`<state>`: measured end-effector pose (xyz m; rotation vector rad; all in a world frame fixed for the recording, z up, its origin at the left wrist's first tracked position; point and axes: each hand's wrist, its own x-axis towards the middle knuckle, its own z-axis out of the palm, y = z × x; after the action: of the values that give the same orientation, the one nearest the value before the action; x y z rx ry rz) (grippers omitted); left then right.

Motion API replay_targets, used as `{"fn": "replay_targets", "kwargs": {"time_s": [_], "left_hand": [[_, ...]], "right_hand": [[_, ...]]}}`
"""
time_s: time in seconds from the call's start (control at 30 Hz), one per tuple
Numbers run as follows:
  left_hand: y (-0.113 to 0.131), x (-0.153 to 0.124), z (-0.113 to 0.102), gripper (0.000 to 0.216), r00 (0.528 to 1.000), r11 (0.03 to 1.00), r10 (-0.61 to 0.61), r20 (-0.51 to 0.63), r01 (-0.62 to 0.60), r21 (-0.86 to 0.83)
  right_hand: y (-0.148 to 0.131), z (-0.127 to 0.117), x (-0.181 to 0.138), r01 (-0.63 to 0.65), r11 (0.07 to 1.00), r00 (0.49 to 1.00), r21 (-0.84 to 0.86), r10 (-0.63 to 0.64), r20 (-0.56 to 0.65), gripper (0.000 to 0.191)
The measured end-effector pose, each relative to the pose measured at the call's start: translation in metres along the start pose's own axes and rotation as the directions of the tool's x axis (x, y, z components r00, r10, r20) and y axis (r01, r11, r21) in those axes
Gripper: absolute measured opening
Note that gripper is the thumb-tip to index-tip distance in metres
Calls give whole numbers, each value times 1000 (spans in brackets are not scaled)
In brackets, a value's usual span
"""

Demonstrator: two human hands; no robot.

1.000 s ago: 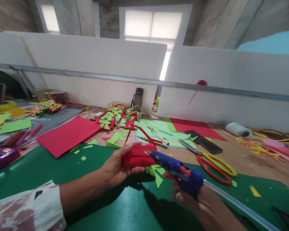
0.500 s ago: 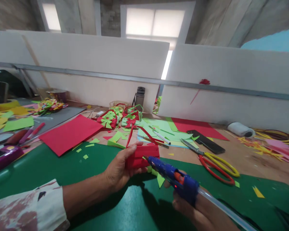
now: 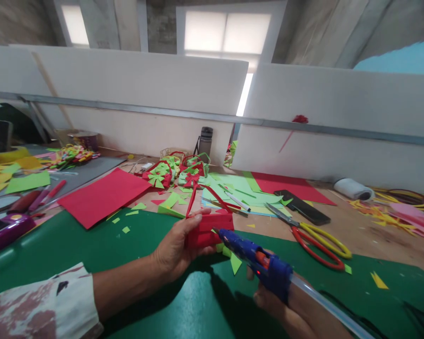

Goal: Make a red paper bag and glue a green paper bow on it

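Your right hand [image 3: 286,306] is mostly hidden behind the glue gun [image 3: 257,266], its nozzle tip lost against the red paper piece [image 3: 208,228], glue stick [image 3: 335,308] cut off at frame bottom.

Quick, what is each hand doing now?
Left hand: closed on the red paper piece.
Right hand: closed on the blue glue gun.

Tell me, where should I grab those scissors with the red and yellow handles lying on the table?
Probably best by the handle loops. The scissors with red and yellow handles lie flat on the brown table, loops towards the near right, metal blades pointing far left at the light green paper sheets. Come from the near right, so your fingers stay away from the pointed blades.
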<state>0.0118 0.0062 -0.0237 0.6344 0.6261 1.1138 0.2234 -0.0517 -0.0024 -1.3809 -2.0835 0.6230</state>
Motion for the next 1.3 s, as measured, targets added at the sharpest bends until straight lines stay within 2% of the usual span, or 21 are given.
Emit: {"fn": "replay_targets", "kwargs": {"time_s": [0.13,0.3,0.53,0.83,1.03,1.3], "left_hand": [[0,0,0,42,1000,1000,-17,6,17,-16],[0,1,0,43,1000,1000,-16,-2,16,-25],[-1,1,-1,42,999,999,-34,13,35,-6],[-2,0,0,43,999,999,-49,0,49,-4],[-1,-1,0,44,999,999,-52,3,52,-15],[-2,0,-1,45,999,999,-33,13,33,12]], "right_hand": [[0,3,-1,7,1000,999,-7,-7,-35,42],[3,6,-2,-37,999,999,11,37,-23,35],[3,10,-4,-38,994,994,99,47,-94,41],[0,2,-1,-42,990,999,135,42,3,46],[-3,3,-1,-19,989,999,145,24,-36,48],[2,7,-2,-15,989,999,147,20,-30,46]]}}
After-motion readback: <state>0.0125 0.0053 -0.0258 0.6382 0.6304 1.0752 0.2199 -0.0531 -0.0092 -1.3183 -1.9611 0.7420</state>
